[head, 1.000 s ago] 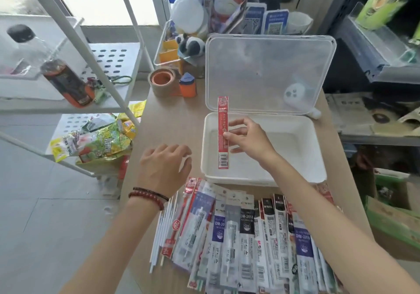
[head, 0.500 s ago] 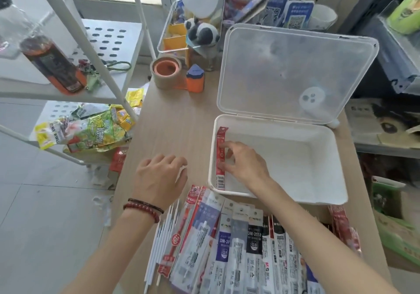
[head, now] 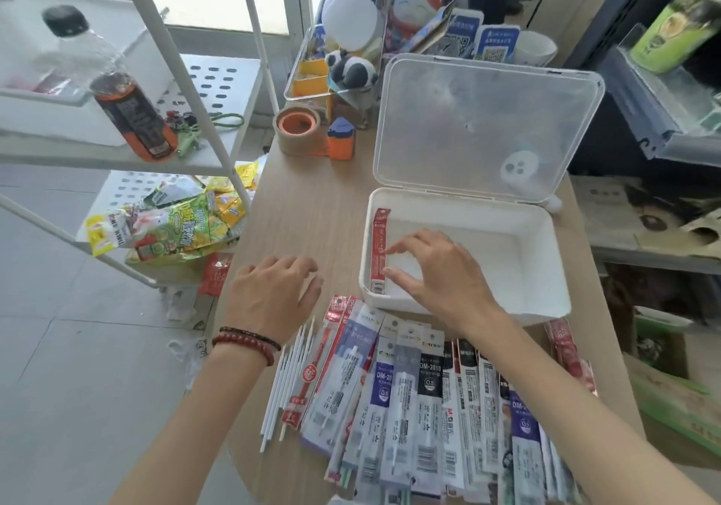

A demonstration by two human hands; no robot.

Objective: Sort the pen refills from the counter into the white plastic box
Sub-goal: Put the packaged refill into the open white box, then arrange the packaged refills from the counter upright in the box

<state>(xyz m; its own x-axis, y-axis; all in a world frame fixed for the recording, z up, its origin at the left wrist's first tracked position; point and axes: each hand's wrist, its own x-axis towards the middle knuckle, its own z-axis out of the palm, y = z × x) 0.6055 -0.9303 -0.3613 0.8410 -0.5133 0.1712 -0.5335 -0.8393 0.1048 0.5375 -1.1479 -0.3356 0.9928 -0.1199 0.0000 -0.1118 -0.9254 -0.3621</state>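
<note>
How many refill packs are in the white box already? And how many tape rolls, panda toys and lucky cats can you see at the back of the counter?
Red refill pack in the white plastic box: 1
Tape roll: 1
Panda toy: 1
Lucky cat figure: 1
Total: 4

We wore a thin dark beaded bracelet (head: 249, 334) and a chunkier red beaded bracelet (head: 242, 344) on our left wrist.
</note>
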